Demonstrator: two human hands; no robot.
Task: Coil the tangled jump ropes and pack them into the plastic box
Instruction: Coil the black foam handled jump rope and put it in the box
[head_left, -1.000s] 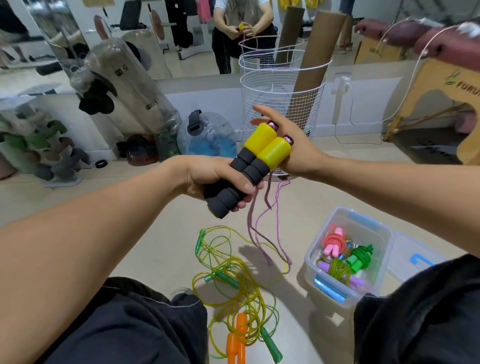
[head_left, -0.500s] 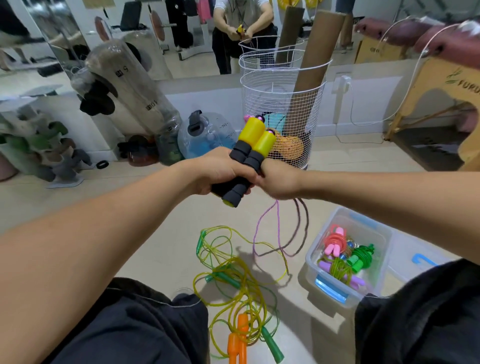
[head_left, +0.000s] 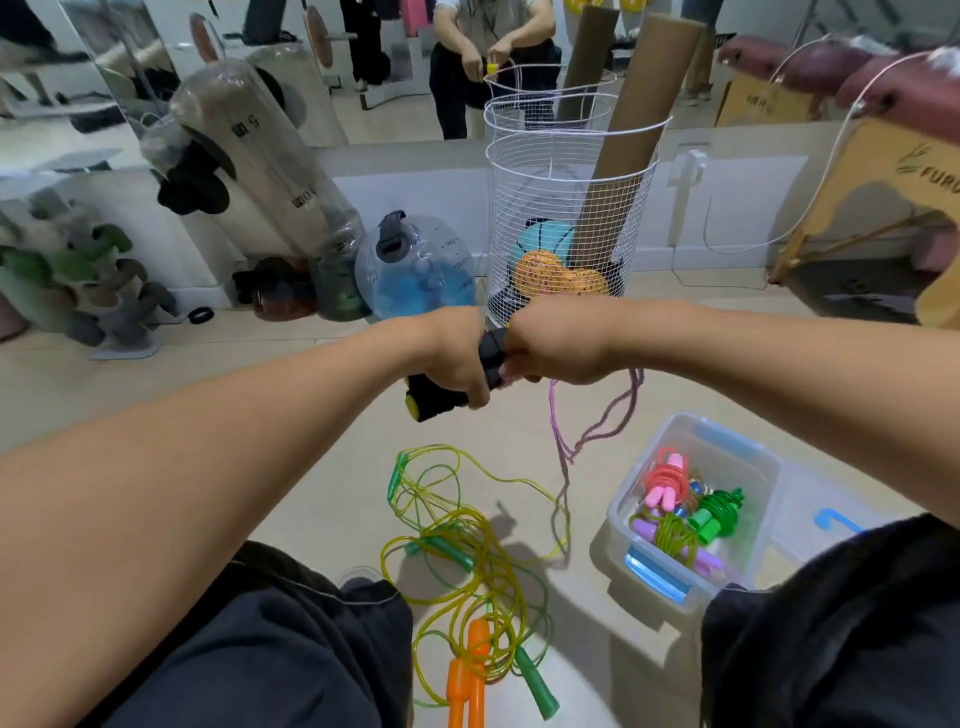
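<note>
- Left hand (head_left: 457, 358) and right hand (head_left: 558, 343) both grip the black foam handles (head_left: 441, 397), touching.
- A purple rope (head_left: 597, 421) hangs from them toward the floor (head_left: 322, 467).
- Tangled yellow-green ropes (head_left: 457, 545) lie beside the plastic box (head_left: 727, 452), which holds coiled ropes.

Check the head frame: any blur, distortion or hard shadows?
Head view: strong wide-angle bending at the edges; the forearms balloon. Both hands, left and right, look slightly soft. Tangled ropes and plastic box cast distinct floor shadows. Mirror behind the wire basket duplicates the scene.
</note>
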